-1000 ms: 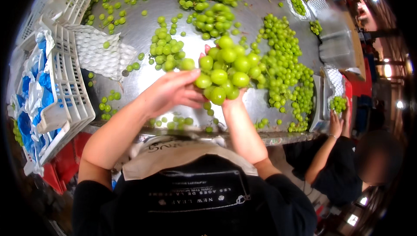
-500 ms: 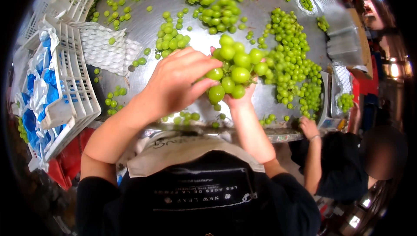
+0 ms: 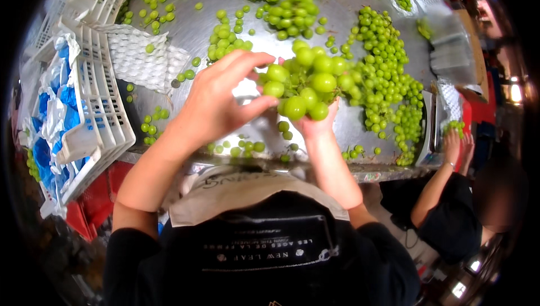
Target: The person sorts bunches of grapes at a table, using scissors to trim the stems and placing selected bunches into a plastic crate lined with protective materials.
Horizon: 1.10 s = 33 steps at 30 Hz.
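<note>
A bunch of green grapes (image 3: 306, 83) is held up over the metal table in front of me. My right hand (image 3: 318, 124) supports it from below, its fingers partly hidden behind the fruit. Just left of the bunch is my left hand (image 3: 216, 92), with thumb and fingers spread apart and nothing between them. On the metal behind that hand lies a smaller cluster of grapes (image 3: 224, 41). Loose grapes (image 3: 242, 148) are scattered near the table's front edge.
White plastic crates (image 3: 101, 86) with blue and white wrapping stand at the left, beside white foam netting (image 3: 143, 58). A large heap of grapes (image 3: 382, 64) covers the right side. At the right edge a co-worker's hands (image 3: 457, 145) handle grapes by a scale-like tray.
My left hand's fingers have drawn back from the bunch and spread. The bunch has tilted slightly in my right hand. The co-worker's hand moved from the table edge to the grapes at right.
</note>
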Motion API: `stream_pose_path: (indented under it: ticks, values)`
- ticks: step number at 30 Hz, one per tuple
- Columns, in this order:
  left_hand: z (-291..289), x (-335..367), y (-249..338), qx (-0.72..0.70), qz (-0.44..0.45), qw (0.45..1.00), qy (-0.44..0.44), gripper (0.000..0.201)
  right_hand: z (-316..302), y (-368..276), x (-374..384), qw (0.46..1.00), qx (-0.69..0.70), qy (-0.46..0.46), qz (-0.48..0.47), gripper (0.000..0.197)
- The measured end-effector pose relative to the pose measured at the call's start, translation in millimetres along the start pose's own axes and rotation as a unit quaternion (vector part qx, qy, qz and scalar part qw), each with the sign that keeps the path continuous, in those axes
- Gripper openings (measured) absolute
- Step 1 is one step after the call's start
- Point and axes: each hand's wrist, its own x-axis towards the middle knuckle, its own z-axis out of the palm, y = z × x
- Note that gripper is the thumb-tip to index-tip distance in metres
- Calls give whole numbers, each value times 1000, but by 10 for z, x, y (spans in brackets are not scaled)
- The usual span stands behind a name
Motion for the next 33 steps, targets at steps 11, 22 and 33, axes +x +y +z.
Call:
stream_pose_path:
  ticks: [11,22,33]
  values:
    - [77,-77,-59,-5,44,999,5,26,66,-12,-69,998,63,-27,11,71]
    - [-48,-5,-119,-56,45,997,-32,69,95,-65,-145,1000,-22,-11,1,81]
    - [337,12,-624,-696,-288,656,-37,60,530,-82,-441,975,-211,-16,73,91]
